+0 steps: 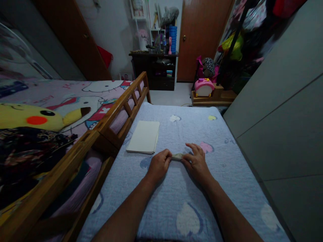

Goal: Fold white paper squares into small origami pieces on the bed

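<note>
A pale folded strip (pixel 177 156) sits pinched between left hand (pixel 158 165) and right hand (pixel 196 164).

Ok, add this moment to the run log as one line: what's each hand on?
left hand: holds end of small folded pale strip | right hand: holds other end | nearby: white paper pad on blue quilt

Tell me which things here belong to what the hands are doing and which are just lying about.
In hand: the left hand and right hand pinching a small folded pale strip, beside a stack of pale paper.

Lying about: blue quilt, Pikachu plush, wooden bed rail, pink toy case, dark cabinet.
</note>
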`<act>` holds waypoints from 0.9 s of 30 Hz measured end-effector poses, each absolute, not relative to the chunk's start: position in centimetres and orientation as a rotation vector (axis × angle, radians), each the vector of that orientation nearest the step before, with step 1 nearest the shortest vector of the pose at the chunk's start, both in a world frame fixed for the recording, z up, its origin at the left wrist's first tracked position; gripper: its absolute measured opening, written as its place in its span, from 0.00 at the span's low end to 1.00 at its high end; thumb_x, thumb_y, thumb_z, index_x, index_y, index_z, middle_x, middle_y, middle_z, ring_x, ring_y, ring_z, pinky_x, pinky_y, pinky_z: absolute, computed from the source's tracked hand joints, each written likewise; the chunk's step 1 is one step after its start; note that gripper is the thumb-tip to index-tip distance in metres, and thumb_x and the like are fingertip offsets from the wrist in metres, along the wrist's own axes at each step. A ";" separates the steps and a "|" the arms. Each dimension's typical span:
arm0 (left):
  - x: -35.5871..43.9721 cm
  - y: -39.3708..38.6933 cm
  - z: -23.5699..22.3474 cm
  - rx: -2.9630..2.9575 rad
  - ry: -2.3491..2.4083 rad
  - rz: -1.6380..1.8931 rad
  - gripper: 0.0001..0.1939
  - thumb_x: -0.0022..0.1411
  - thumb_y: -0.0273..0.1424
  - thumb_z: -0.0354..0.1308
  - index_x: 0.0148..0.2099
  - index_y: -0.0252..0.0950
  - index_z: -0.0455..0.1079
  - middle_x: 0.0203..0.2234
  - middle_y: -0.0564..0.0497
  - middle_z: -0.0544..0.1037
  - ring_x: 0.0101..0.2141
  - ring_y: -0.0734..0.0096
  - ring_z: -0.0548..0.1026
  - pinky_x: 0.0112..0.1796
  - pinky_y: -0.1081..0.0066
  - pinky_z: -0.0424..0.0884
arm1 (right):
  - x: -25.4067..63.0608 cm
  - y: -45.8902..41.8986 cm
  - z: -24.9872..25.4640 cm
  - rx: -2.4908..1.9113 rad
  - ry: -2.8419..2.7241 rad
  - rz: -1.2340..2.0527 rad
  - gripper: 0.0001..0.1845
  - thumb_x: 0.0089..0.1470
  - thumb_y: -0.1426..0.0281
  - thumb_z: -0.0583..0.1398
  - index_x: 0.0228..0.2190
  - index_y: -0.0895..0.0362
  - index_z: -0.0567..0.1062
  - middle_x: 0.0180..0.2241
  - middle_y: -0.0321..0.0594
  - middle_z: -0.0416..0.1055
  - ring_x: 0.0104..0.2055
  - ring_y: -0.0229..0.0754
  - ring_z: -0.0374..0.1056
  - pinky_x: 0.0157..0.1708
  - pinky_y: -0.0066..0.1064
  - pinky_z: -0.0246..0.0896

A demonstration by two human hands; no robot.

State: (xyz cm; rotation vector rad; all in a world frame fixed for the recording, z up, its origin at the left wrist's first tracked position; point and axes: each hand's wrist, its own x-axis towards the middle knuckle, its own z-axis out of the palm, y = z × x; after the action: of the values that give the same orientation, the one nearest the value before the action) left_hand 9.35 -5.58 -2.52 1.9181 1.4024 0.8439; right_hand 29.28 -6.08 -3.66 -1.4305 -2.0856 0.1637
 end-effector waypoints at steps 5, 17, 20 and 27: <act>9.4 -5.8 -2.4 1.908 1.445 0.819 0.06 0.62 0.24 0.53 0.33 0.38 0.66 0.27 0.54 0.73 0.31 0.70 0.73 0.34 0.72 0.64 | 29.3 -6.1 -3.7 -1.417 -2.051 0.331 0.04 0.56 0.73 0.62 0.30 0.55 0.76 0.42 0.44 0.72 0.47 0.49 0.63 0.48 0.42 0.59; 10.4 -5.5 -2.6 2.121 1.435 0.738 0.09 0.58 0.31 0.64 0.43 0.39 0.74 0.34 0.50 0.77 0.38 0.62 0.71 0.41 0.66 0.66 | 28.6 -6.2 -3.6 -1.443 -2.091 0.340 0.06 0.57 0.74 0.60 0.36 0.54 0.77 0.33 0.40 0.73 0.40 0.46 0.64 0.44 0.39 0.54; 10.6 -5.5 -2.7 2.152 1.472 0.745 0.07 0.62 0.32 0.61 0.31 0.38 0.73 0.29 0.50 0.75 0.36 0.64 0.70 0.38 0.67 0.64 | 28.5 -6.4 -3.2 -1.419 -2.131 0.317 0.04 0.59 0.70 0.60 0.34 0.54 0.77 0.33 0.39 0.72 0.40 0.45 0.63 0.45 0.39 0.52; 10.9 -5.8 -2.6 2.100 1.446 0.800 0.11 0.62 0.29 0.61 0.26 0.37 0.70 0.25 0.52 0.74 0.32 0.67 0.70 0.35 0.69 0.62 | 28.0 -6.7 -2.7 -1.450 -2.157 0.331 0.09 0.61 0.68 0.60 0.29 0.54 0.77 0.29 0.38 0.72 0.39 0.44 0.62 0.44 0.38 0.50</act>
State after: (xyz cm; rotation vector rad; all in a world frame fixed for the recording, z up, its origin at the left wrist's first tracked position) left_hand 10.87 -5.78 -2.59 2.1004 1.4461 0.8002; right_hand 28.00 -6.67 -2.74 -1.4501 -2.1566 0.3313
